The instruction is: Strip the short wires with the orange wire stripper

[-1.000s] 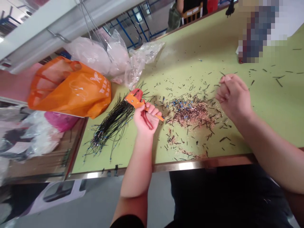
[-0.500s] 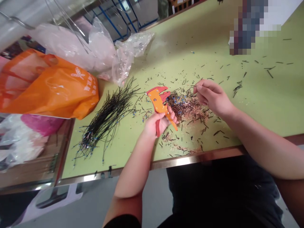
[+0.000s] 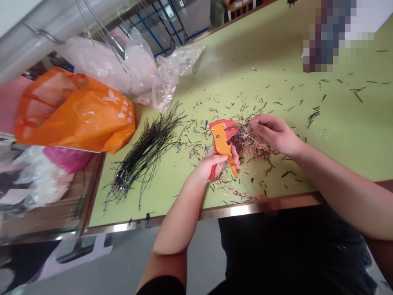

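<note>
My left hand (image 3: pixel 219 164) is wrapped round the handles of an orange and red wire stripper (image 3: pixel 220 137), whose jaws point right. My right hand (image 3: pixel 273 133) is closed in a pinch just right of those jaws. A thin, short black wire (image 3: pixel 248 125) shows between its fingertips and the jaws; whether the jaws grip it I cannot tell. Under and behind the tool lies a heap of copper strands (image 3: pixel 258 147) mixed with black wire offcuts and small blue bits. To the left a bundle of long black wires (image 3: pixel 144 149) rests on the green table (image 3: pixel 172 180).
An orange bag (image 3: pixel 101 123) and crumpled clear plastic bags (image 3: pixel 138 65) stand at the table's left and back left. Loose wire offcuts (image 3: pixel 315 114) are scattered to the right. A metal edge (image 3: pixel 239 210) runs along the table's front. A blurred patch covers the back right.
The wire stripper in my left hand has moved right, towards my right hand, and its jaws now look closer together. The gap between the jaws and my right fingertips has shrunk.
</note>
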The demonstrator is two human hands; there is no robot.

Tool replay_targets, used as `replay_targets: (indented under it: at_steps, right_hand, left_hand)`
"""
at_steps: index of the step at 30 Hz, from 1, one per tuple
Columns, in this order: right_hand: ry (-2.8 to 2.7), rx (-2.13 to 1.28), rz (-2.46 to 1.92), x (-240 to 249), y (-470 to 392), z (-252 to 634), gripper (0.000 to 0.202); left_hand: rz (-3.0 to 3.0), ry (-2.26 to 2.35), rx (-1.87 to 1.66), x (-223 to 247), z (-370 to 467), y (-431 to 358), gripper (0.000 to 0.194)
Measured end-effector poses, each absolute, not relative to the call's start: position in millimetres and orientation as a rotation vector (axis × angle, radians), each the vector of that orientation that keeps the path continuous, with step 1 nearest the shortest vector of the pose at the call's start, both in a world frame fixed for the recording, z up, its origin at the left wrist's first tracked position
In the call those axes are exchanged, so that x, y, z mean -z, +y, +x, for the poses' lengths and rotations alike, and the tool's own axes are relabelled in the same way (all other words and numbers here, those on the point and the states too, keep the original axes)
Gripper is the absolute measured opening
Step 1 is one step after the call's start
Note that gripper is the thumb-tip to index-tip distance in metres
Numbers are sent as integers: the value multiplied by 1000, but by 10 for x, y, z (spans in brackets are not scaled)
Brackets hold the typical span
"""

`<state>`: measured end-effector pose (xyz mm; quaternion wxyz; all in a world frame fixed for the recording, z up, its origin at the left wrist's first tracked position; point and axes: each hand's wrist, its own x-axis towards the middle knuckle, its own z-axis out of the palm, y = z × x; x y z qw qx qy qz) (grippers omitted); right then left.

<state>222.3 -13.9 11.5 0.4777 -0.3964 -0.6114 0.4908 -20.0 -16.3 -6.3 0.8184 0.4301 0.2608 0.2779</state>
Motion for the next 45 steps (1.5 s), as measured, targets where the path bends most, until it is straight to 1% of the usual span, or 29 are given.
replay_targets:
  at_steps: [7,14,19,22,26,29,35,41,45]
  right_hand:
    - [-1528,-1225,-943,-84,-145,2207,31]
    - [-1502,-1208,-990,-62,-131,2208,30]
    - [-1431,-964,-1128,-74,-152,2215,24]
    - [-1483,-831,-1225,-73,-175,2197,22]
    - [-1646,-693,-1165,-70,-228,2157,21]
    - [-1712,-508,-1077,-71,-279,2141,21]
    - [-1866,-176,-1105,-59,-304,2137,19]
    - [-1852,-92,-1205,-68,-318,2111,18]
    - [-1886,-57,-1262,-84,-357,2067,18]
  left_hand:
    - [890,542,-574,85,-220,-165,36]
    - [890,543,-602,78,-203,-180,34]
    - [870,563,-710,15,-175,-154,32]
    - [856,553,-709,4,-181,-146,33]
    - [873,506,-622,56,-201,-155,37]
    - [892,492,-576,103,-206,-164,38]
    - [929,471,-563,143,-198,-178,34]
    - [1016,554,-606,222,-196,-192,39]
    - [1042,567,-608,262,-181,-208,36]
